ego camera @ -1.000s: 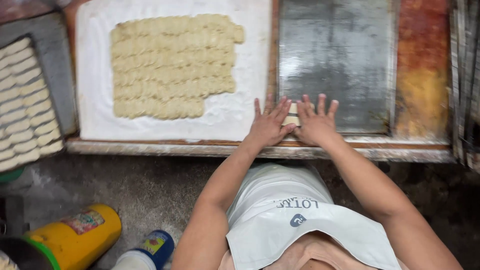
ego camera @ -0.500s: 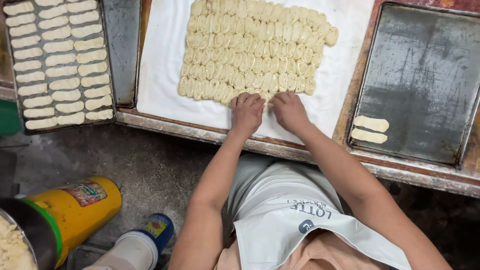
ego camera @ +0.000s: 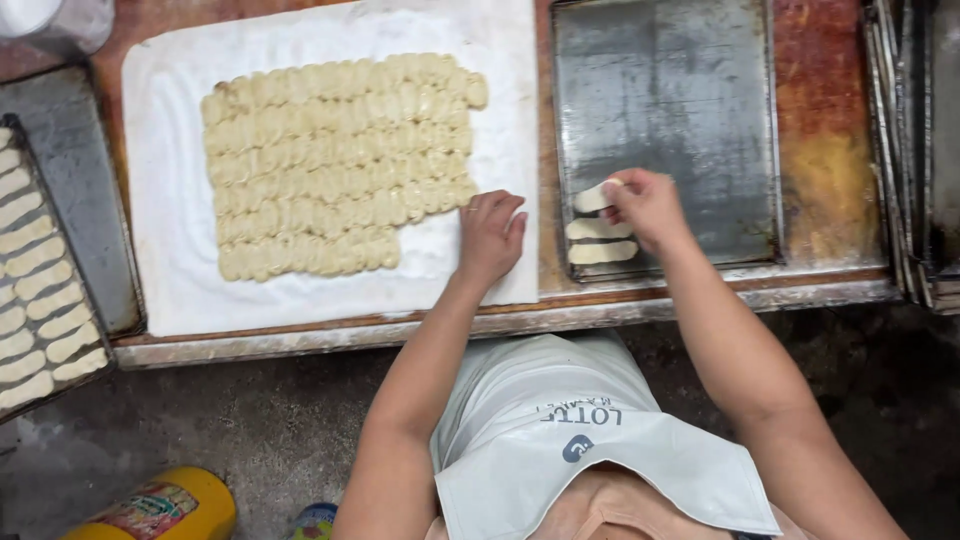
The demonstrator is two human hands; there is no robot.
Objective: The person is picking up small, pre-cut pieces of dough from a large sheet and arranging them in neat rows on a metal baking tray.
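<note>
Head view is looking straight down past my white apron to the table, with a yellow container standing on the floor near my feet. I am resting my left hand flat on the white cloth, fingers loosely spread and holding nothing, just beside the lower right corner of the sheet of cut dough. My right hand is reaching over the metal tray and my grip is pinching one dough piece at its end, lowering it onto the tray floor. Two more pieces are already lying below it near the tray's front left corner, close together in a short column.

Judging by what is lying where, the work is only beginning on this tray: three pieces are on it and the rest of its floor is showing bare metal. Most of the dough is waiting on the cloth in tight rows, with a notch missing at the lower right. At the far left, another tray is carrying a full column of shaped pieces. Further trays are standing stacked at the right edge, and I cannot tell what is in them.
</note>
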